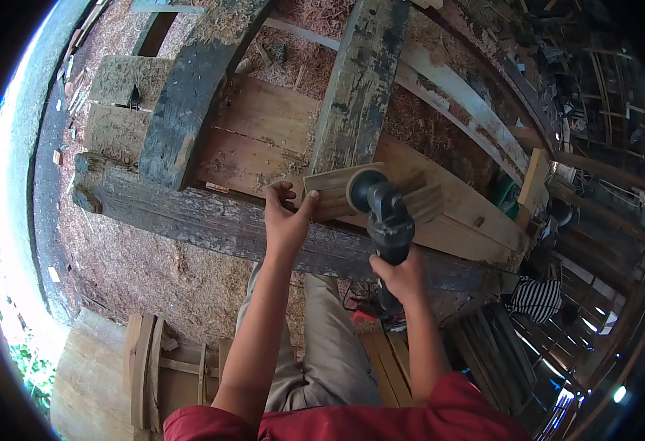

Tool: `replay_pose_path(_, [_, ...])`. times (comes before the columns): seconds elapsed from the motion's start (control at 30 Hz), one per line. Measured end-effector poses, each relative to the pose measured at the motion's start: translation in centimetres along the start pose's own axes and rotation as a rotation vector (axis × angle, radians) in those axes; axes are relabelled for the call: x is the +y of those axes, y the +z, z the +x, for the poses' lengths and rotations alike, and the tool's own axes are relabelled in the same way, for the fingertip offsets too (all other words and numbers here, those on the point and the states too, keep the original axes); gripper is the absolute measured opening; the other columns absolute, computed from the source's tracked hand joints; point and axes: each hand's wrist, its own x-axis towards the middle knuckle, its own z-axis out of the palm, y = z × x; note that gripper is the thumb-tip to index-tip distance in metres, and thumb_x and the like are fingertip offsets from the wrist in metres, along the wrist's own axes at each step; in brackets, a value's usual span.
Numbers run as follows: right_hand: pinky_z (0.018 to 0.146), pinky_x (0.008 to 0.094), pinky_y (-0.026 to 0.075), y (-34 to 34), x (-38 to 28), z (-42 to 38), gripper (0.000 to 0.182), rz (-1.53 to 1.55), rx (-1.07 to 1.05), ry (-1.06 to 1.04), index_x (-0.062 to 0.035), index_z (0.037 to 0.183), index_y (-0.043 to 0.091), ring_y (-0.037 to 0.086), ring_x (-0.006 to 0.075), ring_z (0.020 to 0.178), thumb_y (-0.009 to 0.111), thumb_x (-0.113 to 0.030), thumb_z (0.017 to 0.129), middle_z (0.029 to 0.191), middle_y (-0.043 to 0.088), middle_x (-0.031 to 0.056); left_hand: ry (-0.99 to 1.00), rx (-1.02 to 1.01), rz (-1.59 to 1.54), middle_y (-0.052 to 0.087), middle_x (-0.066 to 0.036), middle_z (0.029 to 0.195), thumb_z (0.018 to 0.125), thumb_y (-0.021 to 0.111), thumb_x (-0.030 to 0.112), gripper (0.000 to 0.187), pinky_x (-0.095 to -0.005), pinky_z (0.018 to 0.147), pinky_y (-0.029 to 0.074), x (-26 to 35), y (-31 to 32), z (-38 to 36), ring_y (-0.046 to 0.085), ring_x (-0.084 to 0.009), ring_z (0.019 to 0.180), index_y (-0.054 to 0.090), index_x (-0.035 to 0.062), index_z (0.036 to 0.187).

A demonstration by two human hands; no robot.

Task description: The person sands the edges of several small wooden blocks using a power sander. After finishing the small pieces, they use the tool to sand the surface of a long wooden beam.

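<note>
Wood block point(333, 192) sits at frame centre on a dark beam point(190, 220), pinned by your left hand point(285, 220). Your right hand point(403, 275) grips the sander point(381, 209) pressed on it. Planks point(263, 140) lie behind; sawdust point(138, 272) surrounds.

Head camera looks steeply down, close over workbench point(212, 220), edges perhaps fisheye-warped.
</note>
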Motion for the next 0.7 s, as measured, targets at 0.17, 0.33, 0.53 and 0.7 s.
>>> replay_pose_path(0.17, [0.068, 0.0368, 0.056, -0.9, -1.6, 2.2, 0.024, 0.092, 0.007, 0.130, -0.0002, 0.099, 0.070, 0.072, 0.0178, 0.071, 0.081, -0.014, 0.083, 0.080, 0.073, 0.0070, 0.009, -0.001, 0.003, 0.057, -0.007, 0.113, 0.092, 0.093, 0.028, 0.060, -0.0311, 0.080, 0.052, -0.3, 0.0, 0.0, 0.051, -0.0128, 0.091, 0.055, 0.0013, 0.131])
replay_pose_path(0.33, [0.076, 0.0403, 0.058, -1.9, 0.3, -1.2, 0.029, -0.025, -0.008, 0.142, -0.0008, 0.097, 0.074, 0.075, 0.0205, 0.077, 0.086, -0.021, 0.079, 0.082, 0.076, 0.0086, 0.033, 0.011, 0.018, 0.057, -0.008, 0.114, 0.092, 0.093, 0.029, 0.061, -0.0316, 0.080, 0.052, -0.5, 0.0, 0.1, 0.051, -0.0136, 0.091, 0.055, 0.0003, 0.130])
replay_pose_path(0.53, [0.078, 0.0389, 0.058, 0.0, -0.1, -3.3, 0.028, -0.100, 0.007, 0.040, -0.0012, 0.098, 0.075, 0.075, 0.0196, 0.078, 0.087, -0.020, 0.080, 0.083, 0.076, 0.0075, 0.010, 0.022, -0.009, 0.057, -0.008, 0.115, 0.091, 0.094, 0.030, 0.064, -0.0314, 0.081, 0.053, 0.3, 0.1, -0.2, 0.052, -0.0138, 0.092, 0.054, -0.0006, 0.131])
replay_pose_path(0.7, [0.070, 0.0374, 0.058, -1.1, -1.5, 1.4, 0.021, 0.016, -0.010, 0.108, -0.0019, 0.099, 0.070, 0.073, 0.0173, 0.071, 0.083, -0.013, 0.086, 0.088, 0.076, 0.0083, 0.006, 0.029, 0.001, 0.057, -0.007, 0.114, 0.091, 0.094, 0.030, 0.065, -0.0309, 0.080, 0.053, -0.2, -0.1, -0.1, 0.052, -0.0131, 0.091, 0.054, -0.0007, 0.132])
